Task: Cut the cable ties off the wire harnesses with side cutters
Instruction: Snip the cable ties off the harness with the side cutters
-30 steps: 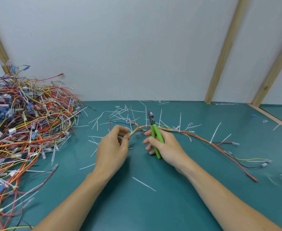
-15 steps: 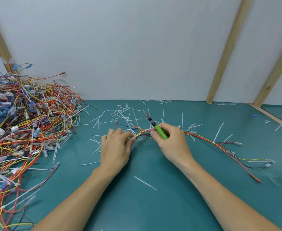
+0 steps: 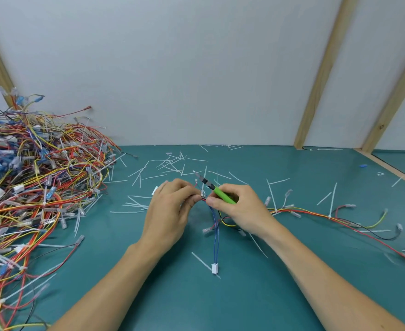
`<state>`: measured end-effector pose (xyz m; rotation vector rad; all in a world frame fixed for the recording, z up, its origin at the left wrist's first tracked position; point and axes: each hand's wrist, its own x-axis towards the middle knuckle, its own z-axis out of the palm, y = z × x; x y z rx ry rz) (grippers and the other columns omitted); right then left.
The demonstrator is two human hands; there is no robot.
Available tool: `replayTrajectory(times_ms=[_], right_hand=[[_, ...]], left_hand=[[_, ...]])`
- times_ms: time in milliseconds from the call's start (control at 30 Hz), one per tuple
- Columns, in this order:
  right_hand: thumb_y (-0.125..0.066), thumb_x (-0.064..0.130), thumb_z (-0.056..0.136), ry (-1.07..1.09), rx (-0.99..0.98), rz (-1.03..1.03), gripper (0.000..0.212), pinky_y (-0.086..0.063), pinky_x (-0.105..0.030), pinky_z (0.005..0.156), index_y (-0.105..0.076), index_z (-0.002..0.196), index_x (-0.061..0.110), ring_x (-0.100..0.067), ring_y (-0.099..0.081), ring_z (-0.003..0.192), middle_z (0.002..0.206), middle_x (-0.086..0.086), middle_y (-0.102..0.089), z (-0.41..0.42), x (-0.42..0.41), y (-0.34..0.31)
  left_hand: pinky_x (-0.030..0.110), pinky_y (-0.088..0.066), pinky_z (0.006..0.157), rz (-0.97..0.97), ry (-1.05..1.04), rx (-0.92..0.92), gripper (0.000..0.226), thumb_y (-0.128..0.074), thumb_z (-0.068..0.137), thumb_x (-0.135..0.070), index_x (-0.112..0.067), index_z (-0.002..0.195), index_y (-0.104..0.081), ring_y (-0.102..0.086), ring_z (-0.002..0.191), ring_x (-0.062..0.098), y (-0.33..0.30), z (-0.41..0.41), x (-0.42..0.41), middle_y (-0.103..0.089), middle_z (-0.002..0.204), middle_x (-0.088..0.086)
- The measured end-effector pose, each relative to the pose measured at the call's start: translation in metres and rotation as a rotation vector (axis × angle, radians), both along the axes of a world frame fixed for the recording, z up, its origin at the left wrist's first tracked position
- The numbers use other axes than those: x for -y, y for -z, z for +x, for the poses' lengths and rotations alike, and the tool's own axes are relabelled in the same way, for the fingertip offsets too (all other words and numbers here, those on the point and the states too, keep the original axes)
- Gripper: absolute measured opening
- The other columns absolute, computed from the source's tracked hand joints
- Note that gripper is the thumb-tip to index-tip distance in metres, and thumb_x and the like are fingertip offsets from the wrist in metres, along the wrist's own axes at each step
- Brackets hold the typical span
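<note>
Nearest the viewer, below the point where the two hands meet, a white connector [image 3: 214, 268] lies on the teal table [image 3: 220, 304] at the end of two blue wires that run up into the grip. A loose cut cable tie [image 3: 201, 261] lies just left of it. At the grip itself, the left hand [image 3: 170, 211] pinches a wire harness [image 3: 304, 212] between curled fingers and thumb, and the right hand [image 3: 242, 209] is wrapped around green-handled side cutters [image 3: 217, 189], thumb touching the same bundle. A white cable tie [image 3: 202, 190] stands up from the wires between the two hands. The cutter nose points up and left, past the grip; whether its blades are together or apart cannot be told. The harness trails away right of the grip, across the table. Beyond the grip, many cut ties [image 3: 172, 162] are scattered. Far left of the grip sits a large pile of harnesses [image 3: 36, 177], against a white wall [image 3: 172, 68].
</note>
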<state>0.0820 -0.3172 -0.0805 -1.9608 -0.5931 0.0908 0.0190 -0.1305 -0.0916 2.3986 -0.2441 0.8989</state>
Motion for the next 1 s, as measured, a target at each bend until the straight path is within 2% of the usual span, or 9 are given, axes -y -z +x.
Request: replayTrajectory(times_ms=[100, 200, 267, 333, 500, 633, 700, 767, 1000], right_hand=[[-0.080, 0.029, 0.090, 0.034, -0.036, 0.041, 0.020, -0.034, -0.033, 0.065, -0.067, 0.078, 0.019, -0.015, -0.041, 0.064, 0.065, 0.001, -0.051, -0.001, -0.003, 0.003], [-0.076, 0.027, 0.093, 0.081, -0.016, 0.048, 0.020, -0.037, -0.033, 0.067, -0.065, 0.077, 0.020, -0.014, -0.044, 0.066, 0.066, 0.004, -0.054, -0.001, -0.006, 0.007], [-0.073, 0.026, 0.095, 0.119, 0.010, 0.079, 0.021, -0.039, -0.033, 0.067, -0.063, 0.077, 0.022, -0.014, -0.044, 0.065, 0.066, 0.007, -0.054, -0.002, -0.008, 0.008], [-0.072, 0.026, 0.096, 0.142, 0.031, 0.135, 0.022, -0.043, -0.035, 0.068, -0.062, 0.077, 0.022, -0.015, -0.045, 0.066, 0.067, 0.004, -0.054, -0.001, -0.009, 0.007], [-0.074, 0.025, 0.095, 0.106, 0.060, 0.165, 0.021, -0.040, -0.031, 0.064, -0.063, 0.077, 0.024, -0.010, -0.045, 0.063, 0.063, 0.012, -0.054, -0.004, -0.008, 0.006], [-0.075, 0.025, 0.095, 0.057, 0.089, 0.124, 0.016, -0.041, -0.031, 0.065, -0.068, 0.082, 0.019, -0.009, -0.048, 0.066, 0.070, 0.000, -0.062, -0.007, -0.008, 0.006], [-0.074, 0.025, 0.095, 0.006, 0.084, 0.140, 0.016, -0.039, -0.027, 0.064, -0.068, 0.081, 0.020, -0.009, -0.047, 0.065, 0.067, 0.007, -0.058, -0.008, -0.005, 0.002], [-0.073, 0.026, 0.096, -0.058, 0.063, 0.146, 0.016, -0.040, -0.029, 0.065, -0.069, 0.081, 0.022, -0.011, -0.048, 0.066, 0.067, 0.011, -0.057, -0.008, -0.003, -0.001], [-0.082, 0.027, 0.088, -0.046, 0.018, 0.082, 0.008, -0.053, -0.036, 0.074, -0.074, 0.088, 0.024, -0.012, -0.059, 0.070, 0.078, -0.002, -0.070, -0.013, -0.006, -0.003]], left_hand=[[0.035, -0.045, 0.082, -0.110, -0.104, 0.148, 0.005, -0.073, 0.091, -0.023, -0.020, 0.095, -0.071, -0.058, 0.089, 0.016, -0.009, -0.002, 0.000, -0.060, 0.095, -0.007], [0.016, -0.034, 0.060, -0.366, -0.115, 0.234, 0.024, -0.060, 0.096, -0.036, -0.025, 0.075, -0.062, -0.047, 0.060, 0.006, -0.014, -0.008, -0.003, -0.052, 0.065, -0.013], [0.018, -0.025, 0.048, -0.493, -0.063, 0.088, 0.044, -0.054, 0.097, -0.046, -0.023, 0.061, -0.061, -0.034, 0.044, 0.007, -0.011, -0.009, -0.002, -0.042, 0.047, -0.010], [0.024, -0.028, 0.047, -0.507, -0.022, -0.128, 0.046, -0.055, 0.098, -0.047, -0.022, 0.061, -0.066, -0.033, 0.041, 0.008, -0.003, -0.007, 0.001, -0.042, 0.042, -0.008], [0.026, -0.038, 0.050, -0.764, 0.116, -0.395, 0.032, -0.066, 0.095, -0.040, -0.022, 0.070, -0.072, -0.048, 0.052, 0.013, -0.001, -0.002, 0.006, -0.069, 0.067, -0.004], [0.023, -0.042, 0.046, -0.898, 0.172, -0.407, 0.018, -0.069, 0.094, -0.030, -0.015, 0.087, -0.076, -0.062, 0.060, 0.013, -0.001, -0.004, 0.009, -0.076, 0.085, 0.000], [0.023, -0.043, 0.046, -0.921, 0.164, -0.407, 0.016, -0.066, 0.097, -0.026, -0.012, 0.093, -0.073, -0.064, 0.061, 0.013, -0.001, -0.004, 0.010, -0.076, 0.086, 0.000], [0.023, -0.044, 0.045, -0.944, 0.169, -0.402, 0.014, -0.064, 0.098, -0.023, -0.011, 0.095, -0.072, -0.065, 0.062, 0.013, -0.002, -0.004, 0.009, -0.076, 0.085, 0.000], [0.028, -0.048, 0.050, -0.920, 0.186, -0.377, 0.015, -0.064, 0.098, -0.021, -0.009, 0.100, -0.072, -0.067, 0.067, 0.016, -0.002, -0.004, 0.007, -0.076, 0.091, 0.002]])
